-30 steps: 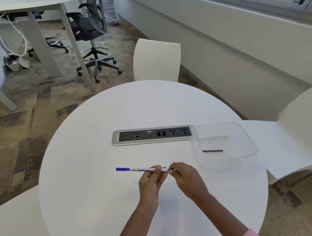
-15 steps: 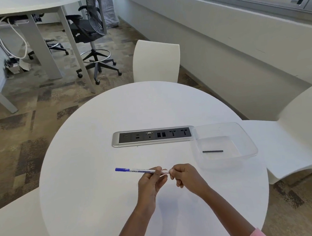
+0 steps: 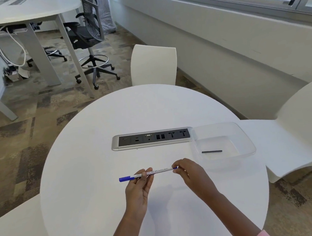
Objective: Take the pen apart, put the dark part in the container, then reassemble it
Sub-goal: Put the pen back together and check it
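Note:
A white pen (image 3: pixel 160 171) with a blue cap at its left end is held level above the round white table (image 3: pixel 99 157). My left hand (image 3: pixel 139 190) pinches the barrel near the cap. My right hand (image 3: pixel 189 172) grips the pen's right end, where a small blue tip shows between the fingers. A thin dark stick (image 3: pixel 212 151) lies flat on the floor of the clear plastic container (image 3: pixel 244 139) at the table's right side, just beyond my right hand.
A silver power and socket strip (image 3: pixel 151 138) is set into the table's middle, touching the container's left rim. White chairs stand at the far side (image 3: pixel 153 65), at the right (image 3: pixel 297 120) and at the near left. A desk and a black office chair (image 3: pixel 90 36) stand beyond.
My hands have moved apart along the pen: the left now sits nearer the cap, the right at the far right end. The pen's right end has tilted slightly upward.

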The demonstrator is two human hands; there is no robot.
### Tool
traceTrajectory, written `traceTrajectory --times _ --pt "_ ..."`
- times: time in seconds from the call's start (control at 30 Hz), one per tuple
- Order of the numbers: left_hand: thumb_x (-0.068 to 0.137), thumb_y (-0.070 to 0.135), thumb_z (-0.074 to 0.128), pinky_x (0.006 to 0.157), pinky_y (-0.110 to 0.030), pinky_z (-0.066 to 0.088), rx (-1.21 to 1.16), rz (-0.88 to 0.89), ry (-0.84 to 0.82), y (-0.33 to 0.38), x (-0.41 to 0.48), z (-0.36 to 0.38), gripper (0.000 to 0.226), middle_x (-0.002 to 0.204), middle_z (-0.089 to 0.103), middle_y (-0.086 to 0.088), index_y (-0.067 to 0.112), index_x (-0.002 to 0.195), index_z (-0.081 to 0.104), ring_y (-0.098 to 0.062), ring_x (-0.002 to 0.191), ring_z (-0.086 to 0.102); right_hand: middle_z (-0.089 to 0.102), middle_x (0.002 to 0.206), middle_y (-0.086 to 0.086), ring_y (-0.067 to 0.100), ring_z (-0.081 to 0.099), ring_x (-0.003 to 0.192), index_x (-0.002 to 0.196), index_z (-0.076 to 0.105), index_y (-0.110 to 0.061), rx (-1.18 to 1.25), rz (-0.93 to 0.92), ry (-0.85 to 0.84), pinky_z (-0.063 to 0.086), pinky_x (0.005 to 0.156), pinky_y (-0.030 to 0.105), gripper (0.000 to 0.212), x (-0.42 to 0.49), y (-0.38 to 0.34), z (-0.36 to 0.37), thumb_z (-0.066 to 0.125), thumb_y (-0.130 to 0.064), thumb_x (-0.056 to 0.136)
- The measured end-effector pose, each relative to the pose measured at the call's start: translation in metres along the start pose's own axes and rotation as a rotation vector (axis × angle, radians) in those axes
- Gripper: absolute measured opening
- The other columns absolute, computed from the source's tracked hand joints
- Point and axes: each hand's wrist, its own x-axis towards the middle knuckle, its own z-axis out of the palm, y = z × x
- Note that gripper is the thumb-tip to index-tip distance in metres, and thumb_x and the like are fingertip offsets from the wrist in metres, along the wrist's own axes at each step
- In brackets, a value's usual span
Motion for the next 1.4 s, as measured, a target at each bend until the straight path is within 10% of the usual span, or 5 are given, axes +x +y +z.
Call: traceTrajectory --times 0.67,0.83,1.03,1.17,1.4 --pt "0.092 0.000 0.043 0.059 -0.022 0.059 -0.024 0.044 0.007 -0.001 -0.014 0.002 0.015 0.073 0.071 -0.011 -0.001 0.084 0.056 -0.014 0.061 0.071 0.056 0.064 0.010 0.015 0.041 0.069 0.077 0.065 -0.005 -0.125 -0.225 0.127 0.034 0.060 0.018 0.029 0.003 0.006 0.001 0.045 -0.025 0.083" --pt "0.092 -0.001 0.042 0.064 -0.021 0.057 0.001 0.084 -0.015 -0.004 -0.016 0.003 0.016 0.066 0.073 -0.006 0.001 0.083 0.055 -0.011 0.063 0.071 0.041 0.062 -0.012 0.011 0.041 0.063 0.081 0.066 -0.004 0.004 -0.072 -0.018 0.032 0.059 0.011 0.023 0.006 -0.002 -0.008 0.046 -0.014 0.086" --pt "0.091 -0.002 0.044 0.064 -0.020 0.058 0.075 0.135 -0.042 -0.004 -0.016 0.001 0.014 0.067 0.074 -0.005 0.003 0.082 0.054 -0.011 0.067 0.072 0.049 0.049 0.002 0.009 0.047 0.047 0.053 0.058 -0.014 0.431 0.329 -0.258 0.040 0.048 0.015 0.036 0.011 -0.004 -0.015 0.051 -0.006 0.087" --pt "0.091 -0.002 0.045 0.064 -0.021 0.058 0.063 0.136 -0.014 -0.003 -0.017 0.002 0.015 0.066 0.074 -0.006 0.002 0.083 0.056 -0.013 0.065 0.072 0.054 0.042 -0.008 0.005 0.049 0.043 0.062 0.062 -0.012 0.556 0.375 -0.243 0.043 0.047 0.014 0.035 0.010 -0.007 -0.015 0.046 -0.012 0.093" --pt "0.092 -0.002 0.044 0.064 -0.021 0.057 0.018 0.123 0.010 0.000 -0.016 0.003 0.015 0.066 0.074 -0.006 0.001 0.084 0.057 -0.013 0.064 0.072 0.055 0.080 -0.001 0.011 0.050 0.075 0.096 0.062 -0.012 0.076 -0.001 -0.075 0.038 0.069 0.016 0.014 0.002 0.000 -0.005 0.049 -0.014 0.091"
